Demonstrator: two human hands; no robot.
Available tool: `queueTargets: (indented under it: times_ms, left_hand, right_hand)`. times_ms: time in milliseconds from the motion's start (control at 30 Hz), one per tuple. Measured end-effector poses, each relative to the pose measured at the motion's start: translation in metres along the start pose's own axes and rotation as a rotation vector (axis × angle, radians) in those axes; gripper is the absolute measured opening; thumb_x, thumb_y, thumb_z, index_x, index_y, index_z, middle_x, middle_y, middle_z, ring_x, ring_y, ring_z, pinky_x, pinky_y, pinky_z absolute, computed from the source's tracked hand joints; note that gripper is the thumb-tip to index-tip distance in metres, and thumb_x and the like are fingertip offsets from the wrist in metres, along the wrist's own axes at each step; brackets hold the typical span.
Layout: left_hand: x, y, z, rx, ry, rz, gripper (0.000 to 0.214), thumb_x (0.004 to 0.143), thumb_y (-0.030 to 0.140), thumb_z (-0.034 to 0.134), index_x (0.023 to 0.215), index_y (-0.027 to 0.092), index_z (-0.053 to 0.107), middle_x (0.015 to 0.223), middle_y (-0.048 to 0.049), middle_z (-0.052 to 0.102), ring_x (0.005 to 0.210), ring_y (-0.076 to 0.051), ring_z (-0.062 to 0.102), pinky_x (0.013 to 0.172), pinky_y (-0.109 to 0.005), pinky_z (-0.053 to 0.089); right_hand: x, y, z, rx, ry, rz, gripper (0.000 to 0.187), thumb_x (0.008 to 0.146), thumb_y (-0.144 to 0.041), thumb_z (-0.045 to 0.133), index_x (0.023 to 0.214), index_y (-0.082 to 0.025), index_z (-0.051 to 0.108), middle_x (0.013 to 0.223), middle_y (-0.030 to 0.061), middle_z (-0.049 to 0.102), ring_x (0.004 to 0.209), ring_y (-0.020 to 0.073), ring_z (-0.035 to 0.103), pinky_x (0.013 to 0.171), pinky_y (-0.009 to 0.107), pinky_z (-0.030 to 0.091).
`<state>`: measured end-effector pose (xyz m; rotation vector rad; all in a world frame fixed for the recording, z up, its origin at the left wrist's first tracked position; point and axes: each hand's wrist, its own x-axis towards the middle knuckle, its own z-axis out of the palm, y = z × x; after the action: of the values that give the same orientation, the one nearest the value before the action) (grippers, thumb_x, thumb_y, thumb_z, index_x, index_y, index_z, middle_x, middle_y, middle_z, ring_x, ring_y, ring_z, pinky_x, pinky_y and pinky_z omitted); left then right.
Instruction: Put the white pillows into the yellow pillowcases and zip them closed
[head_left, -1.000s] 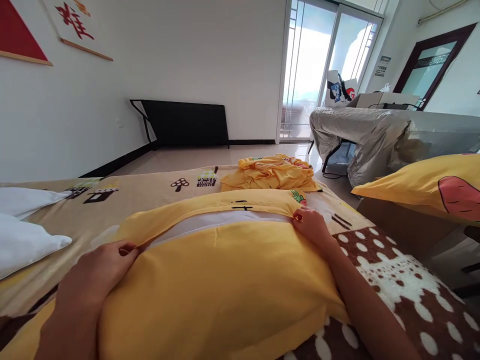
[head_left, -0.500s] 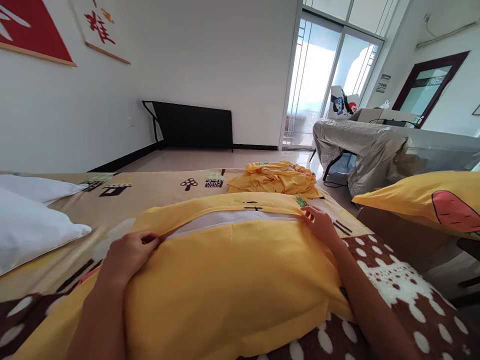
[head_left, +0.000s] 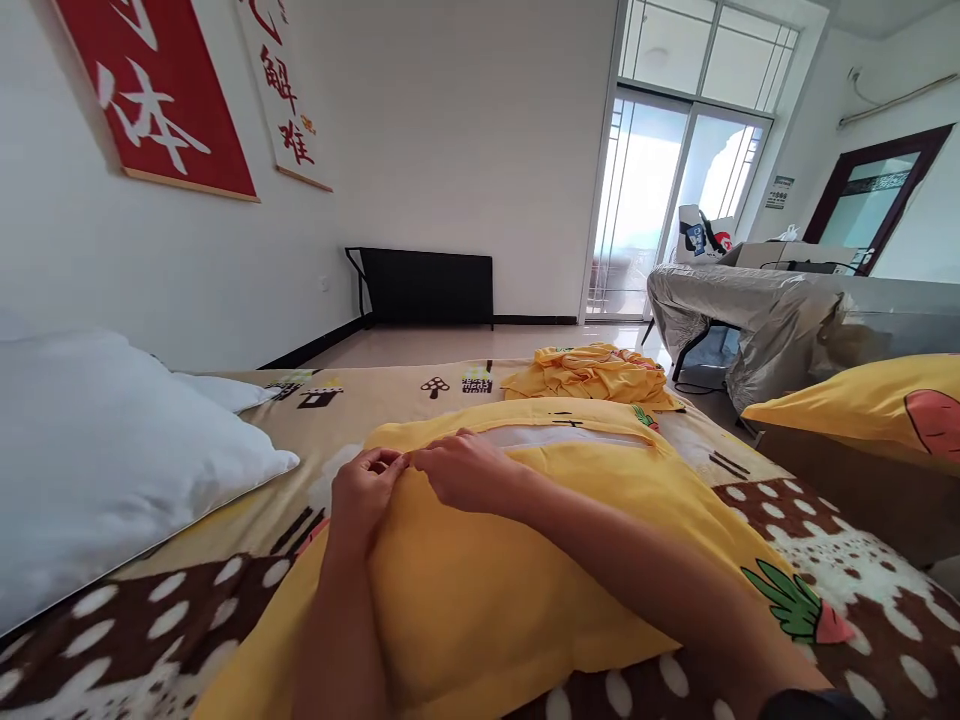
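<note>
Both hands, left hand point(head_left: 365, 492) and right hand point(head_left: 463, 472), pinch the yellow pillowcase point(head_left: 525, 560) at its left opening corner; white pillow point(head_left: 559, 437) shows through, unclosed.

Red wall hanging point(head_left: 161, 100), 10 o'clock: large white character 体, another cut off above. White scroll point(head_left: 283, 100), 11 o'clock: red characters, unclear. Small wall notice point(head_left: 779, 192), 2 o'clock: print too small to read.

White pillow point(head_left: 112, 450) blocks left side; crumpled yellow cloth point(head_left: 592, 372) ahead; bare bedsheet point(head_left: 390, 385) between gives passage.
</note>
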<state>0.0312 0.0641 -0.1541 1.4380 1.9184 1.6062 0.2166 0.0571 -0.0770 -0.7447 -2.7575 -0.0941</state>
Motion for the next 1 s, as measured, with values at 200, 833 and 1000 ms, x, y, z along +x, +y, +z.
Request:
queueTargets:
  times_ms: [200, 833, 1000]
  left_hand:
    - [-0.007, -0.008, 0.000, -0.079, -0.004, -0.033, 0.036, 0.061, 0.050, 0.061, 0.072, 0.015, 0.063, 0.070, -0.0051, 0.065, 0.065, -0.018, 0.056, 0.061, -0.026, 0.042]
    - [-0.006, -0.006, 0.001, -0.117, -0.021, -0.066, 0.031, 0.062, 0.042, 0.059, 0.073, 0.014, 0.064, 0.071, -0.0061, 0.065, 0.072, -0.021, 0.057, 0.066, -0.029, 0.044]
    - [-0.008, -0.003, -0.008, -0.091, -0.145, 0.039, 0.039, 0.065, 0.033, 0.051, 0.098, 0.015, 0.064, 0.108, -0.0097, 0.065, 0.102, -0.026, 0.058, 0.089, -0.035, 0.045]
  right_hand:
    - [0.038, 0.004, 0.043, 0.105, -0.065, 0.191, 0.028, 0.090, -0.020, 0.042, 0.102, -0.017, 0.067, 0.100, 0.0112, 0.070, 0.092, 0.0218, 0.065, 0.074, 0.028, 0.047]
    - [0.063, -0.010, 0.056, 0.079, -0.057, 0.426, 0.028, 0.086, -0.026, 0.047, 0.101, -0.013, 0.067, 0.097, 0.0161, 0.070, 0.089, 0.0254, 0.068, 0.068, 0.031, 0.051]
    - [0.058, -0.017, 0.045, -0.027, -0.062, 0.277, 0.027, 0.090, -0.017, 0.043, 0.099, -0.013, 0.067, 0.096, 0.0147, 0.070, 0.094, 0.0246, 0.066, 0.082, 0.037, 0.047]
